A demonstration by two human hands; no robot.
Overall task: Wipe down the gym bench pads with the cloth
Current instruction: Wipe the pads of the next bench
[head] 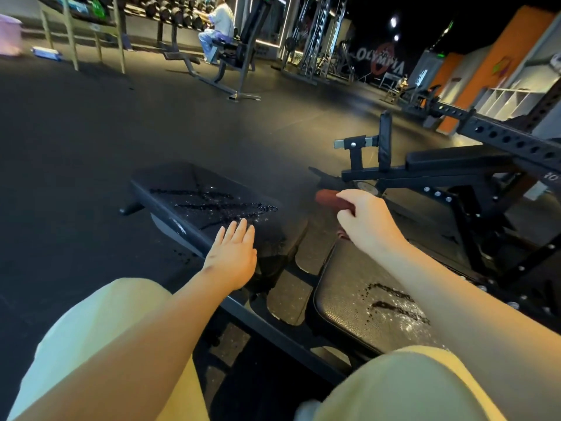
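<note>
Left hand (233, 253) flat, fingers straight, laid on near end of long pad (182, 189) | right hand (364, 220) curled round reddish thing (326, 198) beyond seat pad (343, 296), maybe the cloth, cannot tell | wet streaks (218, 205) on both pads | likely best: wipe along streaks in overlapping passes, edges too

Both arms reach forward — left hand (232, 253) flat, fingers straight; right hand (364, 221) curled round a reddish-brown object (329, 198).
</note>
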